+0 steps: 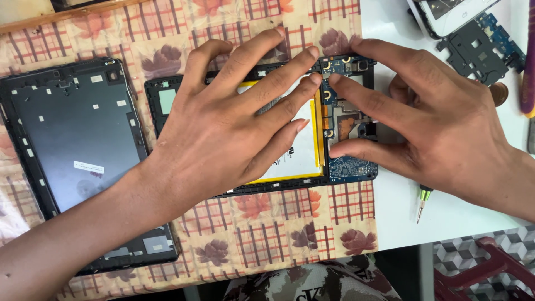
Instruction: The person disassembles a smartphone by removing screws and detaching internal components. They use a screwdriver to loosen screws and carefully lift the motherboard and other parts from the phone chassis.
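Head view, looking down at the counter.

Opened tablet, back cover off, lies face down at the centre of a floral checked cloth. Inside it: a white battery with yellow edging and, at its 3 o'clock end, a blue circuit board.

Left hand: fingers spread wide, palm down, flat on the battery; nothing gripped. Fingertips reach toward 2 o'clock, up to the board's edge.

Right hand: fingers spread, tips pressing on the circuit board from the 3 o'clock side; thumb low on the board near its 6 o'clock end. Nothing enclosed in the hand. Index tips of both hands nearly meet over the board's top corner.

Surroundings:
- Removed dark back cover, inner side up, on the cloth at 9 o'clock of the tablet, just beside it.
- Small screwdriver with green collar on the bare white counter at 4 o'clock, below the right hand's wrist.
- Black plastic frame piece and a second small blue board at 1 o'clock, well apart from the tablet.
- White device, partly cut off by the top edge.
- Red stool at 5 o'clock, below counter level.
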`<action>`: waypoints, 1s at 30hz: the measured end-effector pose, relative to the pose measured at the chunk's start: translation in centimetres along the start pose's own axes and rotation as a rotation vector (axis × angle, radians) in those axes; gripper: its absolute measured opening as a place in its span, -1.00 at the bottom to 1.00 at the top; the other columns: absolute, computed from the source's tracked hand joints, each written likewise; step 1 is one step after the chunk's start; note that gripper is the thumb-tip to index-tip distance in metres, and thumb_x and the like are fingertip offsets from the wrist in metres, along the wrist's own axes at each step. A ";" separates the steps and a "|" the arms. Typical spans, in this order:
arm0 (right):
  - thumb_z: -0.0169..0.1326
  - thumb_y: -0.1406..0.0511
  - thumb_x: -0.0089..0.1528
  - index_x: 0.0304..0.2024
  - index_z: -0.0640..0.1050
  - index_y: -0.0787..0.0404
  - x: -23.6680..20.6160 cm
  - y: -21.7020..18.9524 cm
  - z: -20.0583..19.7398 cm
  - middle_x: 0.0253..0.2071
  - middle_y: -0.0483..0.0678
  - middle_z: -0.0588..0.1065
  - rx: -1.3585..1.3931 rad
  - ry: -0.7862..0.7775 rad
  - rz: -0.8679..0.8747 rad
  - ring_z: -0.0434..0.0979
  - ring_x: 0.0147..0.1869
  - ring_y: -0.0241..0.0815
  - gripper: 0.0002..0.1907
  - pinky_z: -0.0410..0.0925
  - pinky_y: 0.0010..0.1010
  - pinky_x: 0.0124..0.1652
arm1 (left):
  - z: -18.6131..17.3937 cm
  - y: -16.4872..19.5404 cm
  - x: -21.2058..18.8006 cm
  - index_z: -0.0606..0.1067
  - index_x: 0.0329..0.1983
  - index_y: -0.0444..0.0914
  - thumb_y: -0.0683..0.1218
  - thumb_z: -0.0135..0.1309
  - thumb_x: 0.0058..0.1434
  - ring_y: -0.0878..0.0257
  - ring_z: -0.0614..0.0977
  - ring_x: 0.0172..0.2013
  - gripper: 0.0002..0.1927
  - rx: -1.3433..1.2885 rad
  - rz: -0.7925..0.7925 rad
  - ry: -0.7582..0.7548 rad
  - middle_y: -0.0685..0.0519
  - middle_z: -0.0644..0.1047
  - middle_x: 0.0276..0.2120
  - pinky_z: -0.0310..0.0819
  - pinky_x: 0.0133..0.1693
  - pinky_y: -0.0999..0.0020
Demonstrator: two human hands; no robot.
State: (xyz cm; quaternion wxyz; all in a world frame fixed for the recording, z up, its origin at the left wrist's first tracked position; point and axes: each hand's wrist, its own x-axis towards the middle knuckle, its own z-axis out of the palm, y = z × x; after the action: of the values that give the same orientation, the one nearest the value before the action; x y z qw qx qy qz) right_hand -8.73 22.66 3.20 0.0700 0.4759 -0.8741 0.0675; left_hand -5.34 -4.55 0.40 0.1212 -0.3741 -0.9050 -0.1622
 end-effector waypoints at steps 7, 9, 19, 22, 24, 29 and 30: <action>0.28 -0.16 0.05 0.10 0.61 0.17 -0.2 0.0 0.1 0.23 0.13 0.38 0.030 -0.013 0.019 0.54 -0.32 -0.24 -0.25 0.51 -0.42 -0.38 | 0.1 0.0 0.1 0.51 0.33 -0.19 0.04 0.06 0.52 0.00 0.31 0.38 -0.60 -0.044 -0.028 -0.024 -0.04 0.42 0.34 0.15 0.24 -0.08; 0.29 -0.15 0.06 0.09 0.61 0.19 -0.2 0.1 0.2 0.23 0.12 0.38 0.043 -0.016 0.024 0.55 -0.32 -0.23 -0.27 0.50 -0.42 -0.39 | 0.1 -0.1 0.1 0.49 0.34 -0.16 0.04 0.05 0.51 -0.02 0.31 0.38 -0.60 -0.049 -0.039 -0.015 -0.07 0.40 0.35 0.15 0.21 -0.09; 0.30 -0.14 0.09 0.08 0.57 0.27 0.3 0.3 0.5 0.17 0.08 0.38 0.072 0.013 0.027 0.54 -0.36 -0.22 -0.26 0.46 -0.40 -0.44 | 0.0 -0.1 0.0 0.45 0.39 -0.06 0.04 0.08 0.52 -0.04 0.29 0.38 -0.59 -0.008 -0.047 -0.023 -0.10 0.35 0.40 0.14 0.23 -0.13; 0.29 -0.13 0.11 0.09 0.57 0.24 0.3 0.1 0.2 0.20 0.08 0.39 0.049 -0.001 0.016 0.53 -0.35 -0.21 -0.28 0.46 -0.40 -0.43 | 0.0 -0.1 0.0 0.45 0.41 -0.07 0.06 0.08 0.51 -0.04 0.29 0.38 -0.57 0.006 -0.044 -0.021 -0.11 0.34 0.40 0.14 0.23 -0.15; 0.26 -0.13 0.11 0.10 0.58 0.20 0.2 0.0 -0.1 0.21 0.07 0.39 -0.010 -0.013 0.002 0.50 -0.35 -0.23 -0.30 0.45 -0.43 -0.44 | 0.1 -0.1 0.1 0.45 0.40 -0.07 0.07 0.09 0.51 -0.03 0.29 0.38 -0.56 0.005 -0.044 -0.018 -0.10 0.35 0.39 0.14 0.23 -0.16; 0.20 -0.15 0.13 0.10 0.60 0.13 0.4 -0.4 -0.5 0.21 0.02 0.40 -0.132 -0.012 -0.022 0.41 -0.39 -0.29 -0.32 0.42 -0.48 -0.47 | -0.1 -0.1 0.1 0.46 0.37 -0.20 0.08 0.08 0.51 0.01 0.33 0.36 -0.54 0.003 -0.038 -0.030 -0.05 0.38 0.35 0.18 0.24 -0.09; 0.20 -0.16 0.14 0.11 0.60 0.13 0.4 -0.4 -0.6 0.21 0.02 0.40 -0.139 -0.010 -0.022 0.40 -0.38 -0.29 -0.33 0.42 -0.48 -0.47 | -0.1 0.0 0.1 0.45 0.38 -0.24 0.07 0.08 0.53 0.02 0.33 0.37 -0.54 -0.003 -0.042 -0.035 -0.05 0.38 0.35 0.19 0.26 -0.07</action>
State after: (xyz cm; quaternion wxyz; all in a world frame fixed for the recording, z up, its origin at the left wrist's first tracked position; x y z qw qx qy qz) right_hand -8.60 22.19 3.84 0.0993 0.4800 -0.8716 0.0034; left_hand -5.39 -4.60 0.55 0.1013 -0.3580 -0.9144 -0.1595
